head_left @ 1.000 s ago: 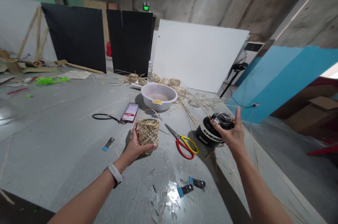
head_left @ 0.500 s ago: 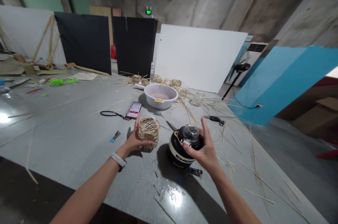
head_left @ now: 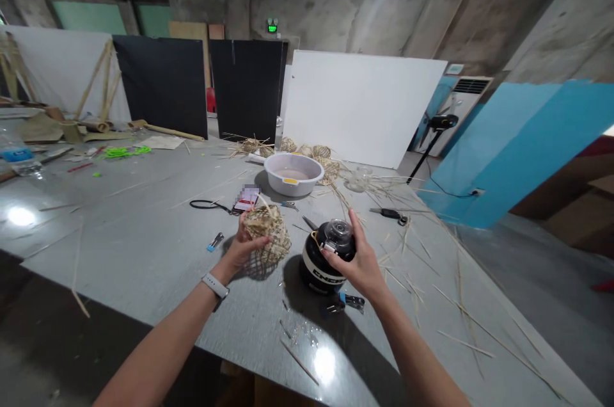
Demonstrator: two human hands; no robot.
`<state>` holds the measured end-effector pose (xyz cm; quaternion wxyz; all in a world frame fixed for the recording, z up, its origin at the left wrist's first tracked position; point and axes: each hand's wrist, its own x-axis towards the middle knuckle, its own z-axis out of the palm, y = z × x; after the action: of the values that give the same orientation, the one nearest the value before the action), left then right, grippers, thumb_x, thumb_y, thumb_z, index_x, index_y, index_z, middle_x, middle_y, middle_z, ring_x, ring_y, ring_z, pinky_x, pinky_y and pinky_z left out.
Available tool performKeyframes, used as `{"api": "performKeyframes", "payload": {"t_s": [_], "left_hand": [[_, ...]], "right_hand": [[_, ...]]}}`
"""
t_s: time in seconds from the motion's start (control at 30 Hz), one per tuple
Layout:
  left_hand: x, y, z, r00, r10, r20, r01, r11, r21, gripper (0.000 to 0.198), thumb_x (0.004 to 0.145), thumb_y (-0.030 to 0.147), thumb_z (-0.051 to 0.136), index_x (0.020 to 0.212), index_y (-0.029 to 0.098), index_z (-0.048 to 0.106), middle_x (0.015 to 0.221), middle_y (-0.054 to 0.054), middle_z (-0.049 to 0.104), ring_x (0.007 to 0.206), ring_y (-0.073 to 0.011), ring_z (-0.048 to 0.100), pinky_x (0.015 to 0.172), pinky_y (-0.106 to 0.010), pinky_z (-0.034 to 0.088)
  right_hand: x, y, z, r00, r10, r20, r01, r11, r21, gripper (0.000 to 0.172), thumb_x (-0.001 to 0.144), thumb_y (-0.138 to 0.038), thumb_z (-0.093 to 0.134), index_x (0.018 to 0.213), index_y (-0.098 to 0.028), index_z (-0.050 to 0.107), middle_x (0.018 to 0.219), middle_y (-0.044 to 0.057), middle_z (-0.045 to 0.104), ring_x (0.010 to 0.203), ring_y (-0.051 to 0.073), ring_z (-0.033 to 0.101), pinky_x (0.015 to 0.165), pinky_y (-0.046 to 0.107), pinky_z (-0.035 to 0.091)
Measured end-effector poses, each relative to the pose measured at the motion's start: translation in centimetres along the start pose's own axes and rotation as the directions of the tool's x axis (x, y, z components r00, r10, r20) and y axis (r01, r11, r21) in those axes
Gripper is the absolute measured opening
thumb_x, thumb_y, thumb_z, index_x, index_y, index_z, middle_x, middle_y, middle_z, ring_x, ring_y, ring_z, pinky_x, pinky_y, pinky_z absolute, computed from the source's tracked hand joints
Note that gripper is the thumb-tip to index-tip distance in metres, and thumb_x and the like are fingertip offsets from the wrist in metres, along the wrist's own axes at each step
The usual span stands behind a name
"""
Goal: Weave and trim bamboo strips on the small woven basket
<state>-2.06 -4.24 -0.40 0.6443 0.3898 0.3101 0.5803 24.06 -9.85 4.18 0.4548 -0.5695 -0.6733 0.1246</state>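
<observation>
My left hand [head_left: 242,250], a watch on its wrist, is closed round a small woven bamboo basket [head_left: 271,237]. The basket is tilted over the table, with pale strips sticking out at its top. On the right, my right hand [head_left: 357,263] grips the upper part of a round black jug [head_left: 326,260] with a clear domed lid. Its thumb lies at the front of the lid and its index finger points up; the other fingers are mostly hidden. The jug stands on the table, and a pointed blade tip [head_left: 309,223] shows behind it.
A pale basin of water [head_left: 294,186] stands farther back, with woven balls [head_left: 321,151] behind it. A phone [head_left: 247,198], small clips [head_left: 215,241], a black-handled tool [head_left: 391,213] and loose bamboo strips [head_left: 465,317] lie about the grey table [head_left: 158,260]. Two clips [head_left: 352,302] lie beside the jug.
My left hand has turned the basket so that it tips over sideways. The jug has shifted slightly left with my right hand, uncovering more of the clips beside it.
</observation>
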Motion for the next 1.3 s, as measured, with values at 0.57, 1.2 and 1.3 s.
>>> {"api": "performKeyframes", "payload": {"t_s": [0.57, 1.2, 1.3], "left_hand": [[-2.9, 0.6, 0.7, 0.975, -0.208, 0.072, 0.22, 0.915, -0.338, 0.061, 0.07, 0.045, 0.062, 0.121, 0.012, 0.061, 0.103, -0.011, 0.076, 0.096, -0.0325, 0.072, 0.083, -0.045, 0.059], [-3.8, 1.1, 0.8, 0.996, -0.082, -0.037, 0.073, 0.978, -0.194, 0.062, 0.071, 0.039, 0.08, 0.122, 0.019, 0.051, 0.102, -0.007, 0.072, 0.083, -0.0225, 0.073, 0.075, -0.034, 0.059], [-4.0, 1.4, 0.9, 0.999, -0.039, -0.032, 0.033, 0.984, -0.172, 0.069, 0.069, 0.035, 0.082, 0.127, 0.023, 0.046, 0.102, -0.005, 0.071, 0.081, -0.0206, 0.072, 0.073, -0.033, 0.059]], "right_hand": [[-4.5, -7.4, 5.3, 0.95, -0.312, 0.024, 0.305, 0.94, 0.155, 0.041, 0.089, -0.025, 0.06, 0.13, -0.027, 0.06, 0.128, 0.01, 0.065, 0.119, 0.026, 0.062, 0.098, 0.045, 0.055], [-3.8, -8.1, 7.1, 0.961, -0.252, 0.11, 0.248, 0.967, 0.05, 0.023, 0.082, -0.033, 0.068, 0.102, -0.021, 0.07, 0.108, 0.011, 0.072, 0.099, 0.024, 0.07, 0.081, 0.036, 0.061], [-3.7, -8.1, 7.0, 0.961, -0.241, 0.133, 0.235, 0.97, 0.054, 0.02, 0.082, -0.032, 0.068, 0.098, -0.018, 0.07, 0.105, 0.012, 0.072, 0.095, 0.023, 0.07, 0.077, 0.032, 0.06]]}}
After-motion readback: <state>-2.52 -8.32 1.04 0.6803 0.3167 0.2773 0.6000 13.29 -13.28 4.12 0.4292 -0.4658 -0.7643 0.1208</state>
